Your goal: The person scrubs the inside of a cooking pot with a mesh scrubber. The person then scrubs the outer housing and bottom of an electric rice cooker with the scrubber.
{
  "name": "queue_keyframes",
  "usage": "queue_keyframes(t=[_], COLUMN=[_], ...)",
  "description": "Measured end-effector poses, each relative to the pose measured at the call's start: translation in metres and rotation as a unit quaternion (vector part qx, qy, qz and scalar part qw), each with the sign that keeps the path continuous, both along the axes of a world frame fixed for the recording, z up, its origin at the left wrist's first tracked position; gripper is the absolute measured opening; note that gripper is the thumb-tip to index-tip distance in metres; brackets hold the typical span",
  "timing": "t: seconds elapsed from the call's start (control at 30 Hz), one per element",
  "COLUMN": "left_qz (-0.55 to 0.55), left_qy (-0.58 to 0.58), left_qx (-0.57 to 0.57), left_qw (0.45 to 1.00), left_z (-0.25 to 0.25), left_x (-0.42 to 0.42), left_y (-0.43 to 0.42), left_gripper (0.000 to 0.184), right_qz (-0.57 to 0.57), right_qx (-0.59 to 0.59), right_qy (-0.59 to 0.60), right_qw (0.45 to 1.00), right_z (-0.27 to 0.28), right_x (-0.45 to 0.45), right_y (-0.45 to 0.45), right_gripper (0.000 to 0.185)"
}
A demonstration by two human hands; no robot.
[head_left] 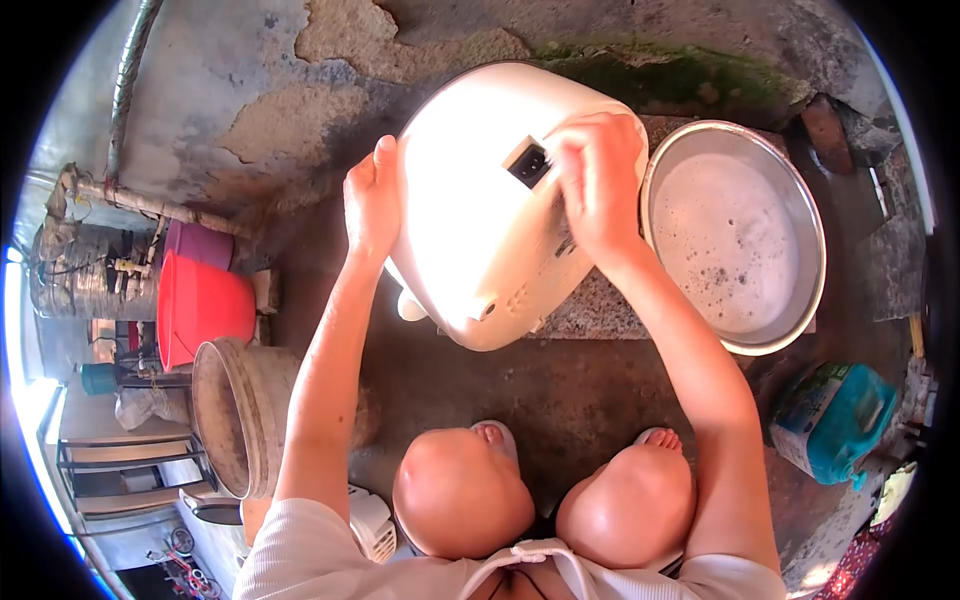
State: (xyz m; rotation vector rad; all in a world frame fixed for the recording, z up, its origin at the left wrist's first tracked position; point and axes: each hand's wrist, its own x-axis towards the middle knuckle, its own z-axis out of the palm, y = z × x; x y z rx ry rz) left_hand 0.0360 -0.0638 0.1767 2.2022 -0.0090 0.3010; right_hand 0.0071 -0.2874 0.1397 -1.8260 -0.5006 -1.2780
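The white appliance (465, 200) is at our twelve o'clock, left hand (373, 215) touching its nine-o'clock side, right hand (603, 190) its three; whether either grip clamps, we cannot tell. A slip could send its socket (530, 163) into the sudsy basin (811, 255) just beyond.

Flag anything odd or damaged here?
Yes, two things. The white appliance has an uncovered power socket facing up, with a basin of foamy water right beside it; an odd pairing, possibly a wetting risk. Behind, the wall is damaged: plaster flaked away, with green staining.
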Motion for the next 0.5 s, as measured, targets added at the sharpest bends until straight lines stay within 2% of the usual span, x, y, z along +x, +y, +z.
queue_keyframes(t=[0.03,0.13,0.2,0.3,0.33,0.4,0.5], left_qz=[-0.001,-0.006,0.004,0.005,-0.002,-0.011,0.003], left_qy=[0.004,0.007,0.014,0.011,0.009,0.012,0.012], left_qx=[-0.01,-0.011,0.006,-0.006,-0.013,-0.032,-0.028], left_qw=[1.0,1.0,1.0,1.0,1.0,0.999,1.0], left_z=[-0.001,-0.001,-0.004,-0.002,-0.001,-0.01,-0.013], left_x=[-0.001,-0.001,0.0,-0.006,-0.005,-0.007,-0.008], left_y=[0.0,0.001,0.006,0.007,0.006,0.015,0.022], left_gripper=[0.055,0.054,0.054,0.054,0.055,0.055,0.056], right_qz=[-0.024,-0.047,-0.094,0.008,0.018,0.018,-0.022], right_qx=[-0.036,-0.009,-0.013,-0.017,-0.083,-0.114,-0.071], right_qy=[0.004,0.088,0.104,0.097,0.08,0.149,0.266], right_qw=[0.999,0.995,0.99,0.995,0.993,0.982,0.961], right_z=[0.003,0.003,-0.005,0.011,0.017,0.021,-0.002], right_x=[0.003,0.033,0.04,0.023,0.022,0.031,0.054], right_y=[-0.001,-0.029,-0.044,-0.023,-0.023,-0.03,-0.057], right_gripper=[0.014,0.019,0.025,0.025,0.025,0.025,0.036])
